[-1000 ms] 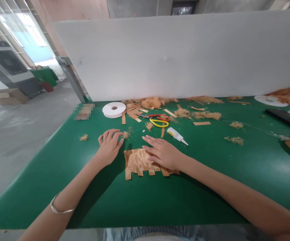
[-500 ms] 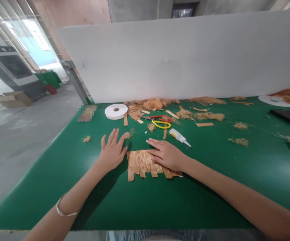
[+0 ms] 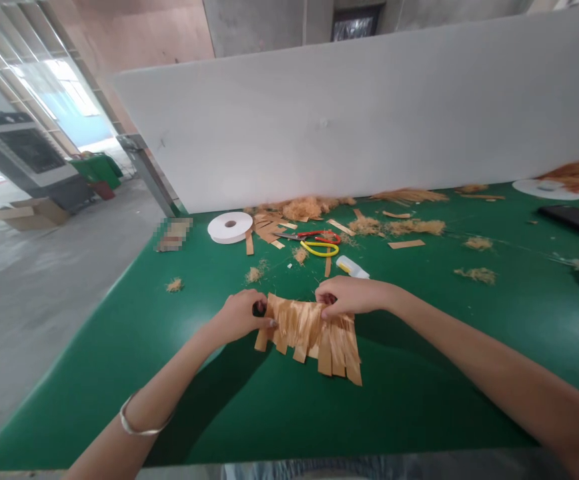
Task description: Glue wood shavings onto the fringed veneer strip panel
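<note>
A tan fringed strip piece (image 3: 299, 327), made of short ribbon tails side by side along a top band, is lifted at its upper edge above the green table. My left hand (image 3: 243, 315) pinches its left end, thumb in front. Farther right, my right hand (image 3: 349, 297) grips the top edge with thumb and curled fingers. The tails hang down toward me, uneven in length. Just behind my right hand lies a small white glue bottle (image 3: 352, 267), its nozzle hidden by the hand. Scissors (image 3: 319, 243) with red and yellow handles rest beyond it.
A white ribbon roll (image 3: 230, 227) lies at the back left of the green table (image 3: 209, 413). Cut tan strips (image 3: 267, 230) and frayed fibre clumps (image 3: 304, 208) are scattered before the upright white panel (image 3: 344, 127). A dark flat object (image 3: 577, 222) sits far right.
Both hands have gone from lying spread near the fringed piece to gripping its upper edge. The piece has been raised, and its tails now hang lower on the right.
</note>
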{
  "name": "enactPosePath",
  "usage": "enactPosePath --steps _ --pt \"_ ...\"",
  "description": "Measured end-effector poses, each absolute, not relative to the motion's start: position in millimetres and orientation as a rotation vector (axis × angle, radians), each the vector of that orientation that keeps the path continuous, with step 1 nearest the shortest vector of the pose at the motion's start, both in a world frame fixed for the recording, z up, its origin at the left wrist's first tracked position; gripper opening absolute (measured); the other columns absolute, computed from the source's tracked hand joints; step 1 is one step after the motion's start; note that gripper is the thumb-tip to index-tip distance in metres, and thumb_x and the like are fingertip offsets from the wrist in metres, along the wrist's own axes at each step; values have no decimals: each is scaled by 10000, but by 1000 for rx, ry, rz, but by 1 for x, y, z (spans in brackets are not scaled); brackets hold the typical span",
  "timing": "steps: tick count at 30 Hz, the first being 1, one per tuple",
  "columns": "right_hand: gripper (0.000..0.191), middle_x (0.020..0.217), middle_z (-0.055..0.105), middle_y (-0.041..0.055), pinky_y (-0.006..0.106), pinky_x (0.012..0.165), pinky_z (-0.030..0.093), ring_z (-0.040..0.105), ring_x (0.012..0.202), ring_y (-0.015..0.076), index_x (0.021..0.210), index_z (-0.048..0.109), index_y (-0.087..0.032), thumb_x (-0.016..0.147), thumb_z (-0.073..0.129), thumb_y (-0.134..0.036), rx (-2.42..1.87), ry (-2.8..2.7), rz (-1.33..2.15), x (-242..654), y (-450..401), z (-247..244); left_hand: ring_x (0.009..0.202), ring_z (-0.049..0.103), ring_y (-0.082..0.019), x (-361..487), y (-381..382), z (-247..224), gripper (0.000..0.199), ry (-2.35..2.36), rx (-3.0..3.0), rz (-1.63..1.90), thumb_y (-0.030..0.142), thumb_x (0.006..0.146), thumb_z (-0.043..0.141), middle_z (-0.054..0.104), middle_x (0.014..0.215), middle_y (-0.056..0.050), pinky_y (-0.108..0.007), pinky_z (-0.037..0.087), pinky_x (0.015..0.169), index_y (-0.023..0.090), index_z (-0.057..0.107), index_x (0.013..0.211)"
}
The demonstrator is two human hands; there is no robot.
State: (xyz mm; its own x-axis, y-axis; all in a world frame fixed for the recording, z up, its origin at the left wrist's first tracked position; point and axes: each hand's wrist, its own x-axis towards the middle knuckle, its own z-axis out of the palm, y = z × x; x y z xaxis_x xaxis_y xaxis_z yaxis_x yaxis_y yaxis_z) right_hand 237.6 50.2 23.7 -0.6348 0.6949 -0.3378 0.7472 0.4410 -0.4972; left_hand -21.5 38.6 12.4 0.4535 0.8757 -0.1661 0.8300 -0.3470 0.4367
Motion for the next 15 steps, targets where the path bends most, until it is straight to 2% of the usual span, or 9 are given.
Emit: enactPosePath --steps 2,5,8,11,13,15 --pt "221 729 528 6 267 559 315 464 640 134 704 503 -191 777 547 -395 1287 2607 -1118 242 50 28 706 555 -174 -19 41 15 324 1319 2134 209 520 728 587 618 768 -10 -276 401 620 198 613 759" --pt "247 713 509 -8 259 573 311 443 638 120 727 523 -184 788 564 -420 1271 2638 -1322 252 51 42 736 587 -177 -14 51 18 303 1256 2033 307 486 786 538 665 782 -16 -282 431 661 204 646 815" --pt "274 671 496 -21 246 547 299 424 590 100 746 539 -174 775 598 -439 1307 2589 -1580 260 50 58 783 606 -202 -3 61 28 252 1430 2167 413 421 813 531 683 819 -39 -314 438 707 198 647 831" --pt "287 700 551 -11 246 556 358 507 611 121 906 543 -189 744 645 -403 1608 2463 -1938 258 45 67 896 597 -255 12 55 51 220 1670 2505 607 327 866 460 683 877 -76 -389 409 788 194 634 893" --pt "425 780 598 9 256 574 413 567 666 148 1056 502 -213 696 690 -335 1894 2360 -2214 252 41 69 848 609 -231 25 39 69 241 1545 2650 708 298 897 407 688 852 -63 -392 405 805 201 626 915" --pt "506 879 619 28 258 587 451 594 718 158 1121 478 -232 669 701 -278 2070 2252 -2513 243 35 70 905 599 -247 38 17 84 269 1413 2802 831 341 902 403 687 911 -78 -418 387 858 203 624 968"
